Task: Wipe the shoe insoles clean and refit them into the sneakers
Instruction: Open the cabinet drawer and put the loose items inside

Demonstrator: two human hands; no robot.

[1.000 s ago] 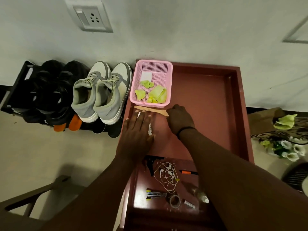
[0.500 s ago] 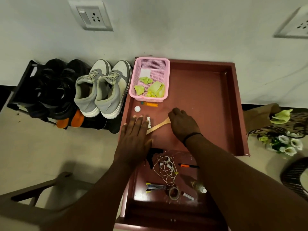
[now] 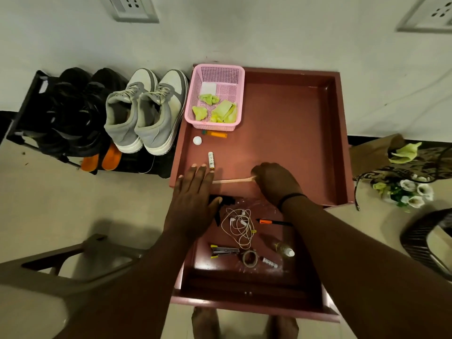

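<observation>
The right hand (image 3: pixel 276 182), curled round a thin wooden stick (image 3: pixel 232 181), has swung it flat mid-tray; the left hand (image 3: pixel 195 196) rests spread (holding nothing). The sneakers (image 3: pixel 146 113) wait untouched beside the tray's (image 3: pixel 340 143) left edge

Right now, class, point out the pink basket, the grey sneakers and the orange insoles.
pink basket (image 3: pixel 241 94): head view, on its right wall.
grey sneakers (image 3: pixel 156 123): head view, on the right shoe's grey side.
orange insoles (image 3: pixel 112 156): head view, on the right insole's exposed heel end.
</observation>
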